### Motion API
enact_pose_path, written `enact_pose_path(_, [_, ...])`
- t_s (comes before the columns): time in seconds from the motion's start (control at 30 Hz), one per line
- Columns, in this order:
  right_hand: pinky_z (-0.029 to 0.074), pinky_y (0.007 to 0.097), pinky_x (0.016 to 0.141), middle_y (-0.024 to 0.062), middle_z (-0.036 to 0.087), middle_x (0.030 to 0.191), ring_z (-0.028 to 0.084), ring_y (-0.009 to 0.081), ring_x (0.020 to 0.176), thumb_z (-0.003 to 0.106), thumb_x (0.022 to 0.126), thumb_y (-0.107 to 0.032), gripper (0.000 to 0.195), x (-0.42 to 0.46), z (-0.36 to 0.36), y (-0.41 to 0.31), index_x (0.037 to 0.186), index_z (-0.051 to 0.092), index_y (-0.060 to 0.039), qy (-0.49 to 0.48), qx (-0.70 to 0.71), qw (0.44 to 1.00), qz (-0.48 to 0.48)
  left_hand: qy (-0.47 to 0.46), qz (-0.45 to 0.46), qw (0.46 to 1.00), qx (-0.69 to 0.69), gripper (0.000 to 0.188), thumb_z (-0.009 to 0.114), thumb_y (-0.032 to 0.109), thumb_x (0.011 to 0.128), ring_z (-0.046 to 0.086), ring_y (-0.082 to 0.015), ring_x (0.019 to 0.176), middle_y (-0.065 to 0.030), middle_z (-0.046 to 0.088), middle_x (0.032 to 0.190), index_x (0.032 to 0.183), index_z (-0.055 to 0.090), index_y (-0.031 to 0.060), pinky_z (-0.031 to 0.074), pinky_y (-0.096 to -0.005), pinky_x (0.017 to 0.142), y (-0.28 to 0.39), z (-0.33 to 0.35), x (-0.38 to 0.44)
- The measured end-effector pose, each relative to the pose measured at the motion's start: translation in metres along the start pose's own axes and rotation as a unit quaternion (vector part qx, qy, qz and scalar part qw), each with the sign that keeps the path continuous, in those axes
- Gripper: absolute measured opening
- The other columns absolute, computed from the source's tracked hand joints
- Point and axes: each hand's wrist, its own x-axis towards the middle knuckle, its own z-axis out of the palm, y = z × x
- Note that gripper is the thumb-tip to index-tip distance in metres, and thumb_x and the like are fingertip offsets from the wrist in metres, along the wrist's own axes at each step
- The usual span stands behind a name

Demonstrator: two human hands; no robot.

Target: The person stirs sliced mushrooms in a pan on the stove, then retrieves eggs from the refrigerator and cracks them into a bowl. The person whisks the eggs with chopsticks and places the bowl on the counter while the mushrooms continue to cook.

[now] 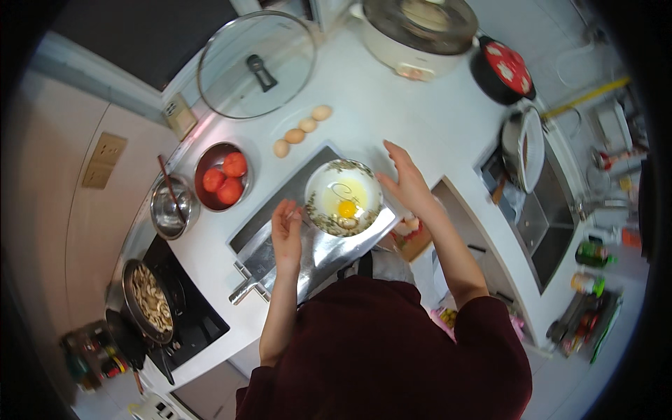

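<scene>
A white bowl [370,190] with a leaf pattern round its rim stands on a shiny metal cutting board [336,257]. One cracked egg [347,209], its yolk whole, lies in the bowl with clear white around it. My left hand [287,228] is just left of the bowl, fingers loosely curled and holding nothing visible. At the bowl's right side my right hand [405,178] is spread and empty; whether its thumb touches the rim is unclear. Several whole eggs [295,136] lie in a row on the counter beyond the board. A metal handle [244,293] sticks out at the board's lower left.
Left are a steel bowl of peeled tomatoes [230,192], a steel bowl [164,214] with chopsticks, and a pan of sliced mushrooms [152,302] on the hob. A glass lid [226,79] and an electric pot [409,58] stand behind. A sink [546,231] is right.
</scene>
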Motion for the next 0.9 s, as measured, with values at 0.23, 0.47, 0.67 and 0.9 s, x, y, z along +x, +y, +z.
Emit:
enact_pose_path(0.23, [0.042,0.0387,0.096,0.0187,0.046,0.127,0.049,0.0350,0.114,0.065,0.078,-0.012,0.049,0.191,0.093,0.050,0.123,0.048,-0.0045,-0.083,-0.120,0.974,-0.171,0.064,-0.017,0.997,-0.029,0.040,0.051,0.007,0.092,0.051,-0.0226,0.114,-0.0170,0.047,0.129,0.130,0.040,-0.0008,0.039,-0.0316,0.097,-0.006,-0.023,-0.007])
enact_pose_path(0.47, [0.045,0.0390,0.086,0.0127,0.057,0.107,0.054,0.0309,0.101,0.067,0.075,-0.009,0.038,0.212,0.112,0.052,0.111,0.054,-0.0053,-0.091,-0.046,0.981,-0.168,0.109,-0.063,0.992,-0.027,0.036,0.051,0.007,0.092,0.053,-0.0215,0.112,-0.0144,0.050,0.126,0.126,0.043,-0.0007,0.040,-0.0315,0.096,-0.012,-0.035,-0.007])
enact_pose_path(0.67, [0.046,0.0391,0.082,0.0129,0.055,0.104,0.053,0.0324,0.097,0.068,0.072,-0.006,0.036,0.133,0.081,0.085,0.105,0.054,-0.0044,-0.041,-0.002,0.997,-0.070,0.086,-0.070,0.994,-0.021,0.033,0.052,0.008,0.092,0.053,-0.0208,0.111,-0.0134,0.052,0.123,0.123,0.045,-0.0002,0.040,-0.0310,0.096,-0.018,-0.027,0.007])
enact_pose_path(0.9, [0.047,0.0375,0.079,0.0126,0.054,0.104,0.053,0.0308,0.094,0.068,0.072,-0.004,0.037,0.103,0.072,0.086,0.105,0.052,-0.0037,-0.003,-0.057,0.991,-0.120,0.024,-0.022,0.999,0.009,0.029,0.052,0.010,0.092,0.056,-0.0176,0.104,-0.0119,0.055,0.118,0.120,0.048,0.0003,0.043,-0.0284,0.090,-0.011,-0.009,0.021])
